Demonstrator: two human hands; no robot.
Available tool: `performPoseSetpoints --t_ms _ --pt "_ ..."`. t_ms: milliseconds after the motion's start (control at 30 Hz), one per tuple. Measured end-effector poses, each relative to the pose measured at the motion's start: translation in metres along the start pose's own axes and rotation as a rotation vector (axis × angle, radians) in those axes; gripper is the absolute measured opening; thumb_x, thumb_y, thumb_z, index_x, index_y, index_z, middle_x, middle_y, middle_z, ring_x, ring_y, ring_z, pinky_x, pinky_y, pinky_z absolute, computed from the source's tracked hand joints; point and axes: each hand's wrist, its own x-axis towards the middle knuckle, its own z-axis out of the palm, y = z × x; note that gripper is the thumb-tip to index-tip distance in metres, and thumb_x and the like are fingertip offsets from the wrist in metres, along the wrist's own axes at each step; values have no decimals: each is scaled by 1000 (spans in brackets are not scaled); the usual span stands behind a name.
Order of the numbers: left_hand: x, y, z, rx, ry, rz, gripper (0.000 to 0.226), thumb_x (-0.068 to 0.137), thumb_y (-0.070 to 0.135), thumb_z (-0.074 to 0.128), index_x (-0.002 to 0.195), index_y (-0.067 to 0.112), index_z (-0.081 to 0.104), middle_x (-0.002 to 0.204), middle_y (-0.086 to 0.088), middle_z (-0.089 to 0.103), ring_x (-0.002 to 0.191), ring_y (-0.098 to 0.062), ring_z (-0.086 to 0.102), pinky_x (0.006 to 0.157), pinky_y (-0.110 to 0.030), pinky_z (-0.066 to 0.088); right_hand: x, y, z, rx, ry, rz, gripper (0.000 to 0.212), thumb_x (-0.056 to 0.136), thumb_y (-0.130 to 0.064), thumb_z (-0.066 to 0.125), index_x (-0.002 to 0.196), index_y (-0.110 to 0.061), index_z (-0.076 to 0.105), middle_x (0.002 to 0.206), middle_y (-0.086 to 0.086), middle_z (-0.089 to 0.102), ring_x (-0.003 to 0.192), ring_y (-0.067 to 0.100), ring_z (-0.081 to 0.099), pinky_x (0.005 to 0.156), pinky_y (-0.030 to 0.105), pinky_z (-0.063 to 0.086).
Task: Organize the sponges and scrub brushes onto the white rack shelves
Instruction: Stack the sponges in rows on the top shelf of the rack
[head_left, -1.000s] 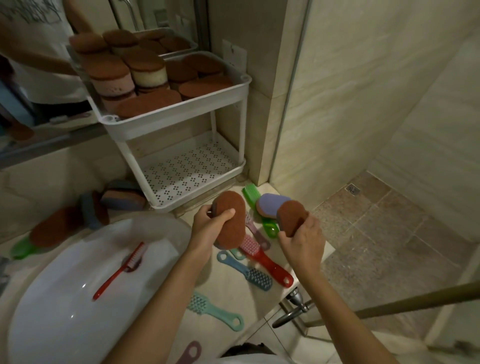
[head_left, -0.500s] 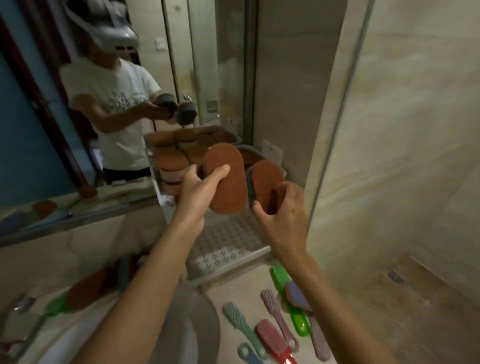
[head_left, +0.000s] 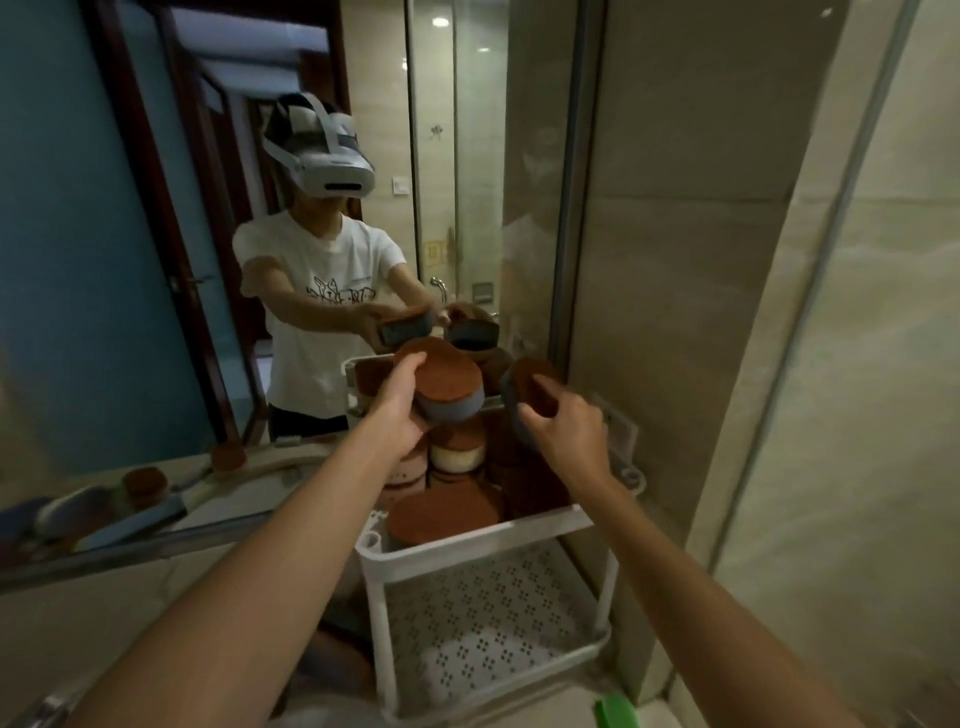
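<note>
The left hand (head_left: 400, 410) grips a sponge (head_left: 449, 387), brown scouring face up over a grey body. The thumb lies on top and the fingers underneath are hidden. Just beside it, the right hand (head_left: 563, 428) curls round a second sponge (head_left: 527, 387) tilted on edge, and its fingers cover much of the near side. Both hands hover over the top shelf of the white rack (head_left: 483, 535), above stacked sponges (head_left: 447, 512). The hands and forearms hide the far ones, so they cannot be counted. Below the hands, the perforated lower shelf (head_left: 488, 613) shows between the rack's posts. Under the right forearm, a green object (head_left: 615, 712) is cut off by the frame edge; I cannot tell what it is. Left of the left hand, blurred brown-topped shapes (head_left: 143, 483) sit at the foot of the mirror (head_left: 104, 260), above the beige desk (head_left: 78, 623). The mirror reflects the person holding both sponges. Right of the right hand are a pale tiled wall (head_left: 675, 260) and a glass panel (head_left: 857, 364).
</note>
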Motion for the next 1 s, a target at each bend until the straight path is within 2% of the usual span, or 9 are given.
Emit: performPoseSetpoints --t_ms 67,133,300,433,533,667,833,933,1000 --pt "6 0 -1 -3 -21 -40 40 94 33 48 129 15 52 123 -8 61 117 -27 55 86 -38 45 11 1 13 14 -59 -18 47 89 -31 57 135 -21 49 129 9 58 112 24 59 90 33 51" --pt "12 -1 -6 6 -32 -70 38 95 32 47 128 15 53 115 -8 63 110 -26 55 84 -39 45 20 4 25 4 -90 -41 45 89 -34 57 132 -23 51 136 9 52 117 25 55 96 40 49" --pt "25 -2 -20 -41 -40 -126 40 95 30 47 131 14 51 130 -11 58 122 -27 53 87 -38 44 35 11 43 -126 -132 -51 42 89 -37 56 128 -22 55 140 12 46 119 29 53 96 46 48" --pt "28 -4 -23 -39 -55 -132 40 95 29 47 131 12 51 114 -10 63 122 -27 53 87 -37 45 34 12 51 -230 -156 -125 36 89 -40 52 120 -24 62 124 8 61 106 26 60 86 37 52" --pt "30 -5 -24 -36 -55 -139 40 94 30 48 131 12 52 130 -11 58 121 -27 54 87 -36 46 30 14 54 -288 -142 -182 37 90 -41 49 121 -26 61 123 6 62 106 25 60 85 35 52" --pt "31 -6 -23 -46 -53 -141 40 94 29 49 130 12 52 130 -12 58 121 -27 55 87 -36 46 28 13 49 -399 -199 -247 36 95 -40 43 124 -26 58 130 9 58 113 29 56 88 36 50" --pt "28 -4 -23 -43 -52 -137 40 93 30 49 130 13 52 119 -10 62 118 -27 56 86 -38 46 22 4 49 -621 -233 -271 36 97 -35 33 117 -18 58 129 17 52 110 37 54 88 40 44" --pt "25 -3 -20 -49 -75 -121 38 94 29 47 128 13 53 114 -9 64 108 -25 59 87 -37 46 21 -4 42 -666 -345 -212 39 95 -35 30 123 -20 53 137 18 45 123 39 43 103 49 33" --pt "21 0 -15 -61 -108 -93 36 94 27 46 127 12 54 120 -11 63 105 -25 59 88 -37 45 21 -7 32 -516 -389 -179 44 94 -36 26 130 -24 49 146 13 38 136 34 30 113 53 19"
